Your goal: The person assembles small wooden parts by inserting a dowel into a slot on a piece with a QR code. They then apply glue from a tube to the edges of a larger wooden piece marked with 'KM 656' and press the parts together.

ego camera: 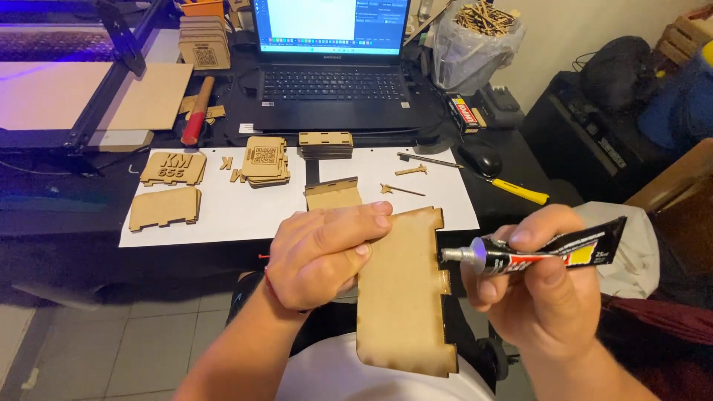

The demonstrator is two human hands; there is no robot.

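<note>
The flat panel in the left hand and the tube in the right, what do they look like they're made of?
Panel: thin tan fibreboard or plywood, matte, with dark, seemingly scorched notched edges. Tube: black, glossy, creased, probably soft metal or plastic, with a silvery nozzle.

A dark table [59, 215] is seen across the far half of the scene, and two white sheets [245, 212] are spread on its near part. An open laptop [330, 67] with a lit screen is set at the far middle. At the far left a machine frame [111, 44] is lit by a bluish-violet glow. A pale wall [587, 26] is seen at the far right, with a dark bag [620, 70] below it. Grey floor tiles [141, 349] are visible at the near left, under the table.
</note>
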